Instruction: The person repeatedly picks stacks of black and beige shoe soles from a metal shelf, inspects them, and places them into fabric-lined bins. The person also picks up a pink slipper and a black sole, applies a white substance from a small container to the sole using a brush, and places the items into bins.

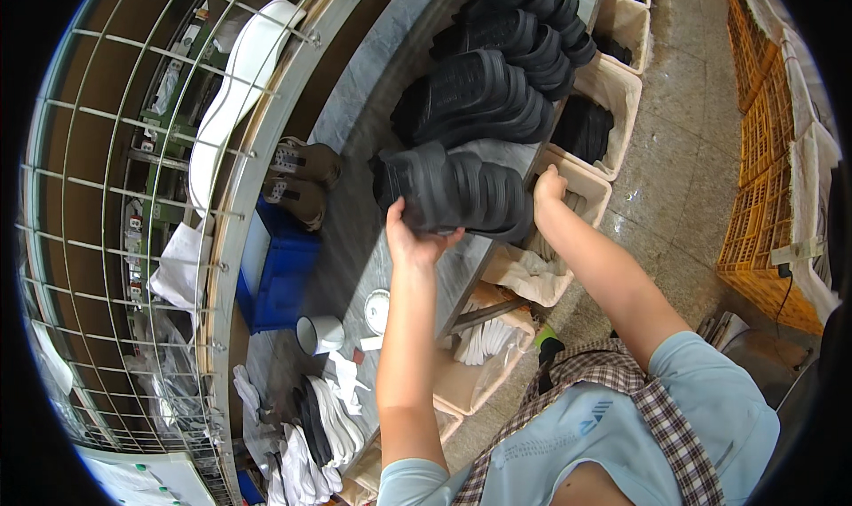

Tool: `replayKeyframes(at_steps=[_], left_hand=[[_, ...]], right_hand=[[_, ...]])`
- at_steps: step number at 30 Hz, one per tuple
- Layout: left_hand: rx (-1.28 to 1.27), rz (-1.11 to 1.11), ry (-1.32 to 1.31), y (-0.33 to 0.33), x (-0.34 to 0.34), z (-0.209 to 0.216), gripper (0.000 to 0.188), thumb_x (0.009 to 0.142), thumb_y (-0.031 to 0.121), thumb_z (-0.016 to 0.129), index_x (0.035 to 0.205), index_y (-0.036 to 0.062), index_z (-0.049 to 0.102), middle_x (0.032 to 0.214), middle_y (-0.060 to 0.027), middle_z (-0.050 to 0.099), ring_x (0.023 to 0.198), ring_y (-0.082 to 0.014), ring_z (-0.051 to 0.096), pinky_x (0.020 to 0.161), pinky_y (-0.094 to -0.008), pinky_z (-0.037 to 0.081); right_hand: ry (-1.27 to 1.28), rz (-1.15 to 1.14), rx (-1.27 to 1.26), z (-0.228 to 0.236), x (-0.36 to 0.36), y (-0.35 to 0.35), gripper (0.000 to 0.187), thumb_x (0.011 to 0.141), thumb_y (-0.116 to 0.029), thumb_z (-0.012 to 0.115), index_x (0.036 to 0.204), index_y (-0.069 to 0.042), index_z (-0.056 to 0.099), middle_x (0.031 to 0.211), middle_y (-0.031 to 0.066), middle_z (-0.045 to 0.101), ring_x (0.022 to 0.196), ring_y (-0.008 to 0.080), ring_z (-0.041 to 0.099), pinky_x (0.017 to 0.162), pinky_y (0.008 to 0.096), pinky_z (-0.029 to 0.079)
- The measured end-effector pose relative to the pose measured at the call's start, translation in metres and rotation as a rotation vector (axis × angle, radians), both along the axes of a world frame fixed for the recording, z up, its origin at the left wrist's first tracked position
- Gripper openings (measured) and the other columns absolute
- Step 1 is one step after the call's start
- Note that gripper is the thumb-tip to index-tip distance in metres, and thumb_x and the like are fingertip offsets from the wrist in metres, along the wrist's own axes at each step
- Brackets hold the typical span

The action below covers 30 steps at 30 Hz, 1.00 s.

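A row of black shoe soles (453, 186), nested one against another, lies across the grey tabletop in front of me. My left hand (415, 238) grips the near side of this row at its left end, thumb up along the side and fingertips curling beneath. By the row's right end, at the table edge above a lined bin, is my right hand (550, 186). Its fingers look curled in and are partly hidden, so whatever they hold does not show. Farther back, several more stacks of black soles (475, 93) lean together on the table.
Lined bins (619, 142) stand along the table's right side, one holding black pieces. To the left are a wire rack (146, 111), brown shoes (297, 195), a blue bin (284, 275), a white mug (318, 336) and white gloves (297, 470). Orange crates (745, 213) line the far right.
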<state>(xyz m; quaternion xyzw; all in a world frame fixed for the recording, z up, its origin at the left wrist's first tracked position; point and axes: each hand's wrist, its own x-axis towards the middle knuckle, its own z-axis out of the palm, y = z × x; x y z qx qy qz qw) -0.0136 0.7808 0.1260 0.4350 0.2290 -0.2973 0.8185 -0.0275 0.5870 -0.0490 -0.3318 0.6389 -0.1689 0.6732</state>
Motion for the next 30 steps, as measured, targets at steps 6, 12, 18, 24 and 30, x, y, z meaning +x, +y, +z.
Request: replayKeyframes(at_steps=[6,12,18,24,30], left_hand=[[0.046,-0.014,-0.039,-0.043,0.047,0.002,0.081,0.082,0.071,0.028,0.138,0.0130,0.036,0.145,-0.0132,0.031,0.131,-0.0357,0.029,0.100,-0.0620,0.019],[0.022,-0.010,-0.085,-0.032,0.047,-0.013,0.091,0.078,0.078,0.016,0.139,0.0130,0.035,0.146,-0.0130,0.029,0.133,-0.0369,0.025,0.100,-0.0612,0.019],[0.069,0.222,-0.149,-0.015,0.023,-0.024,0.083,0.084,0.070,0.033,0.145,0.0201,0.009,0.150,-0.0101,0.010,0.135,-0.0276,0.018,0.092,-0.0655,0.029],[0.069,0.227,-0.194,0.016,0.029,-0.033,0.083,0.088,0.064,0.035,0.147,0.0151,0.003,0.153,-0.0136,0.004,0.137,-0.0303,0.021,0.097,-0.0588,0.031],[0.193,0.419,-0.351,0.100,0.128,-0.091,0.053,0.093,0.037,0.042,0.138,0.0099,0.031,0.135,-0.0149,0.035,0.116,-0.0286,0.042,0.086,-0.0461,0.041]], right_hand=[[-0.489,-0.209,-0.009,-0.041,0.037,-0.023,0.039,0.089,-0.027,0.052,0.106,0.008,0.056,0.114,0.0224,0.059,0.106,0.0314,0.055,0.093,0.0381,0.040],[-0.428,0.024,0.078,-0.037,-0.048,-0.003,0.022,0.085,-0.028,0.055,0.094,-0.008,0.054,0.088,0.0003,0.053,0.076,0.0123,0.049,0.066,0.0301,0.038],[-0.405,0.215,0.076,0.002,-0.118,0.039,0.023,0.085,-0.027,0.057,0.103,-0.013,0.050,0.097,-0.0031,0.051,0.083,0.0090,0.047,0.075,0.0243,0.035],[-0.660,0.289,-0.147,0.020,-0.127,0.067,0.014,0.087,-0.012,0.054,0.101,-0.010,0.048,0.095,-0.0010,0.049,0.082,0.0087,0.046,0.074,0.0234,0.036],[-0.804,0.578,-0.441,0.027,-0.161,0.091,0.013,0.087,-0.006,0.054,0.098,-0.007,0.047,0.093,-0.0005,0.047,0.083,0.0086,0.044,0.076,0.0235,0.038]])
